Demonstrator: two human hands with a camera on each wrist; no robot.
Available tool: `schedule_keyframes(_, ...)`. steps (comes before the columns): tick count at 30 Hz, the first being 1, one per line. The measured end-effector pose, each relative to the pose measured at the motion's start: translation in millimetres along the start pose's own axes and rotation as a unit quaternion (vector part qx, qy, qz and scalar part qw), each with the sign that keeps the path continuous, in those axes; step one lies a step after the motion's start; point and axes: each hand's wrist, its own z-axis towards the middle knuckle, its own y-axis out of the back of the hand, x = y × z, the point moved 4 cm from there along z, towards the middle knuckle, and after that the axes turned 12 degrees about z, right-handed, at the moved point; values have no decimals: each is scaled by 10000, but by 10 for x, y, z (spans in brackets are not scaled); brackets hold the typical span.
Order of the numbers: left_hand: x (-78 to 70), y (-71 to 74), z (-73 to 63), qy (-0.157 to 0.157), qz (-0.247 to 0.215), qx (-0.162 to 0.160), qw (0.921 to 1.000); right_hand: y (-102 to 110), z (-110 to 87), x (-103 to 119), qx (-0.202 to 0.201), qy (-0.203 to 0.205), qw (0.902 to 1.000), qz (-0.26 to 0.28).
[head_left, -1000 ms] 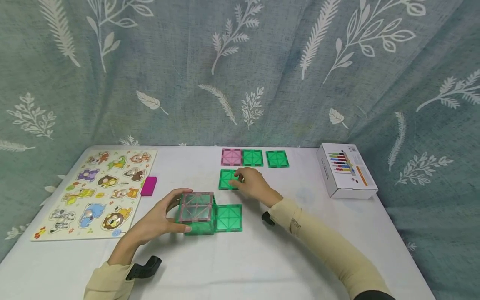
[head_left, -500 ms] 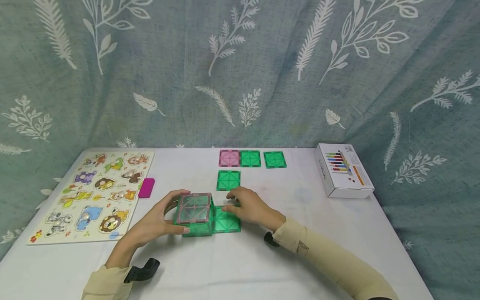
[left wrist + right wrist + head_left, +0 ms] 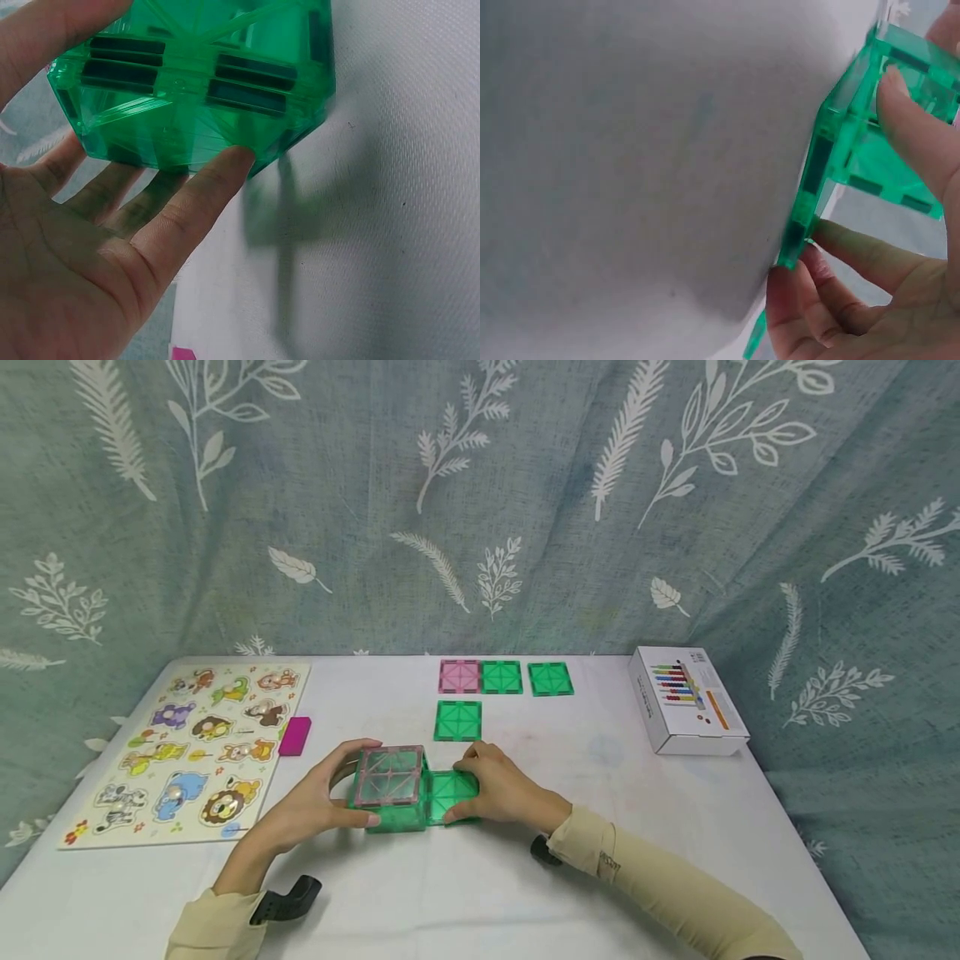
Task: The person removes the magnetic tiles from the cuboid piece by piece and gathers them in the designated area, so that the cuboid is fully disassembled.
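My left hand holds a small box built of magnetic tiles, thumb along its near side and fingers round the left and far sides. Its walls are green and a pink tile lies on top. In the left wrist view, dark magnet strips show in the green box. A flat green magnetic tile lies against the box's right side. My right hand grips that tile by its far and near edges. In the right wrist view, fingertips touch the green tile's edge.
Another green tile lies just beyond. Farther back are a pink tile and two green tiles. An animal puzzle board lies left, with a magenta block at its edge. A white box stands right.
My right hand has left the green tile farther back, come toward me and taken hold of the tile beside the box. The left hand still holds the box.
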Motion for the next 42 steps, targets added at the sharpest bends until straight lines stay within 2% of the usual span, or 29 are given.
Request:
schedule_keyframes(8,-1,-1,1,26,-10,25,10000,-4,-11,27,27,-72,9998,-198)
schedule_keyframes(15,9,6,-18,80,-10,19,10000,-5,-4,50,-6,-24,9998,-194)
schedule_keyframes(23,-2,6,-6,53,5,6,10000,-18,-3,35,-77,-190,9997,-153)
schedule_keyframes(31,5,11,-11,85,-5,-9,10000,-15,14,48,-122,-133,9998,-85)
schedule_keyframes(42,14,15,-7,92,46,-28,9999,-19,9,55,-196,-253,9995,-72)
